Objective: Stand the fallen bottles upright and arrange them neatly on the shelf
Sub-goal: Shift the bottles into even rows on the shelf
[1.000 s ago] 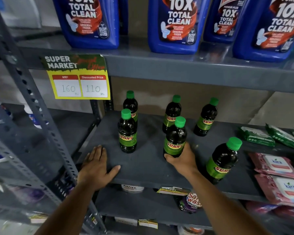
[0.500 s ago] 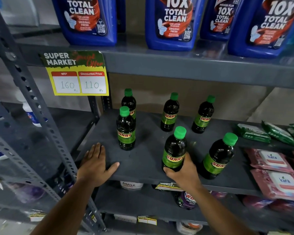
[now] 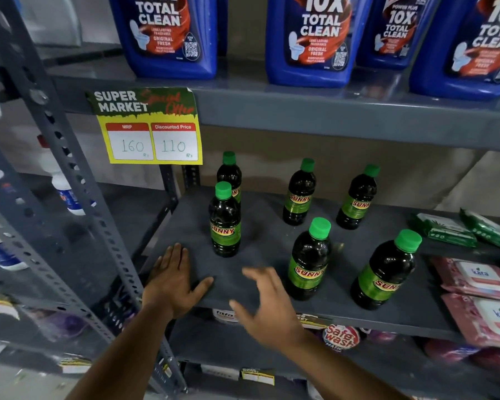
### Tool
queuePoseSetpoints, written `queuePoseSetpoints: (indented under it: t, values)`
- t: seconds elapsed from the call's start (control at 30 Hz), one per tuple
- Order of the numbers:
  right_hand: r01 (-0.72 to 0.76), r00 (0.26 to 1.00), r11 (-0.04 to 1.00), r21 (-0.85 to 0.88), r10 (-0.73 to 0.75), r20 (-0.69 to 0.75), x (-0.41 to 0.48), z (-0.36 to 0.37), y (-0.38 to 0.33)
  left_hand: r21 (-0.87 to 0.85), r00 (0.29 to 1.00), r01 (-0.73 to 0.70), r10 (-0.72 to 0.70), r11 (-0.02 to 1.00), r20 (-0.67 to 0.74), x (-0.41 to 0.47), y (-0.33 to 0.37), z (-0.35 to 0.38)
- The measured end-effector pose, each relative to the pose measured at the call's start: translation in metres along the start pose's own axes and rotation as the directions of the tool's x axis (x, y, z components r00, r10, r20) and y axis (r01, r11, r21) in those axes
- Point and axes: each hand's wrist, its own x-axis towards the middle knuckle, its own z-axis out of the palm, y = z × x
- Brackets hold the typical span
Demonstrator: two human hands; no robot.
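Note:
Several dark bottles with green caps and green "SUNNY" labels stand upright on the grey shelf. One pair is at the left, front and back. Two stand at the rear, middle and right. Two more are near the front edge, middle and right. My left hand lies flat on the shelf's front left corner, fingers spread. My right hand hovers open just left of the front middle bottle, blurred, touching nothing.
Blue "10X Total Clean" jugs fill the shelf above. A yellow price card hangs from that shelf's edge. Green packets and pink wipe packs lie at the right. A perforated grey upright runs along the left.
My right hand has let go of the front middle bottle and pulled back to the left. That bottle stands nearer the front edge than one second ago. The left hand stayed put.

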Motion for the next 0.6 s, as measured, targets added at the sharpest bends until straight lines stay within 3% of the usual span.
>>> queuePoseSetpoints:
  t: [0.1,0.3,0.6]
  values:
    - [-0.173,0.985,0.982,0.074,0.174,-0.007,0.057,0.014,-0.009,-0.015,0.999,-0.013,0.012,1.000,-0.039,-0.001,-0.001,0.002]
    - [-0.418,0.908,0.892,0.171,0.402,0.121,0.132,0.028,-0.007,-0.061,0.999,-0.016,0.012,0.998,-0.051,-0.003,-0.002,0.002]
    - [-0.448,0.891,0.879,0.166,0.423,0.166,0.102,0.016,-0.015,-0.092,0.997,-0.042,0.036,0.995,-0.062,0.001,-0.005,0.005]
